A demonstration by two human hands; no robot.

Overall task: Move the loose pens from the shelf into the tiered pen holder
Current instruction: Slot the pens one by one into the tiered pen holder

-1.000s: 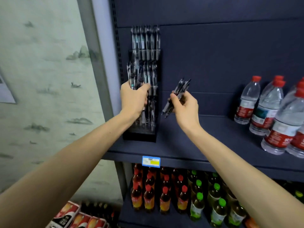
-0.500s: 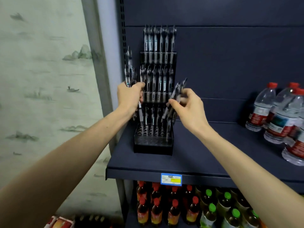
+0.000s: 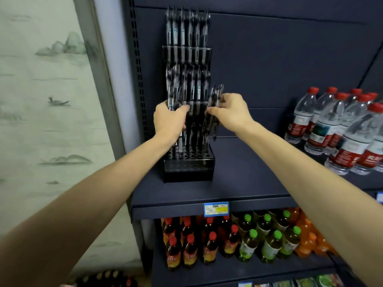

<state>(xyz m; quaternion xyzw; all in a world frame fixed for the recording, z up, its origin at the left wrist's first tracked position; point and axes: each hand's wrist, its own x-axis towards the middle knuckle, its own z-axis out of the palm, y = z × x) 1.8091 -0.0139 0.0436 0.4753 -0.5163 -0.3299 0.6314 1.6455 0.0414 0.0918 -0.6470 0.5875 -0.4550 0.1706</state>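
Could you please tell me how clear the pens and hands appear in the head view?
Head view: pens in the tiered pen holder are motion-blurred; the left hand and right hand, each gripping pens, are soft-edged; wide-angle distortion bends the shelf; lighting is dim and even.

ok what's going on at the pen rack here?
A person is stocking a black tiered pen holder that stands on a dark shelf. The right hand grips a bundle of loose pens beside the holder's right edge. The left hand grips pens at the holder's left side, about the middle tier. The upper tiers look full; the front rows of holes at the base are empty. Water bottles stand to the right.
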